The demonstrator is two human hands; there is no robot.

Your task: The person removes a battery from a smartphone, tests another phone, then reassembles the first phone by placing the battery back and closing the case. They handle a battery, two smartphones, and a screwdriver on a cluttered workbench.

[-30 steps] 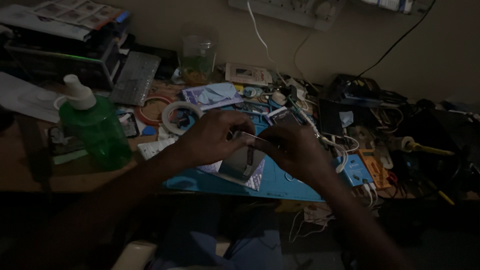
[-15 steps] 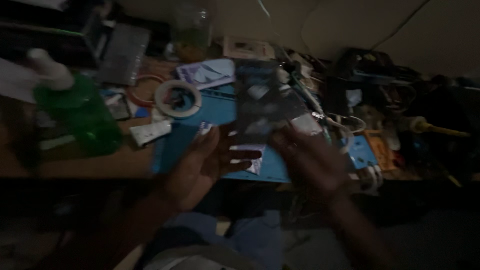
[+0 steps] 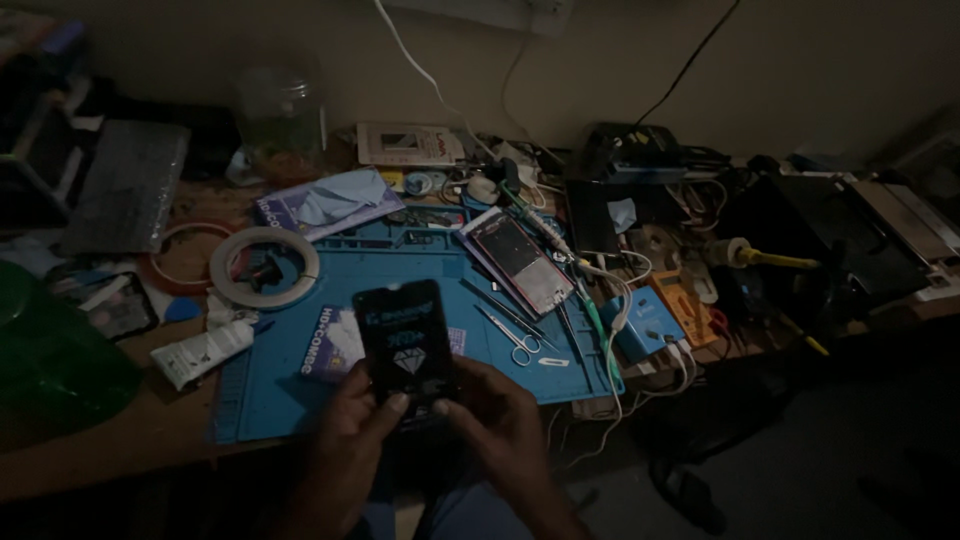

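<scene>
A dark smartphone [image 3: 405, 345] is held upright over the near edge of a blue repair mat [image 3: 300, 385]; the left hand [image 3: 350, 440] and right hand [image 3: 500, 425] grip its lower end, thumbs pressed on its face; scissors [image 3: 515, 338] lie just beside; a tape roll [image 3: 263, 266] sits further left.

Flat black rect. packet [image 3: 405, 345], pale diamond graphic on front, upright, held above blue mat's near edge

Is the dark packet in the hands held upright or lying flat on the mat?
Upright, off the mat: the dark packet stands on end above the blue mat, gripped at its lower edge by the left hand and right hand.
</scene>
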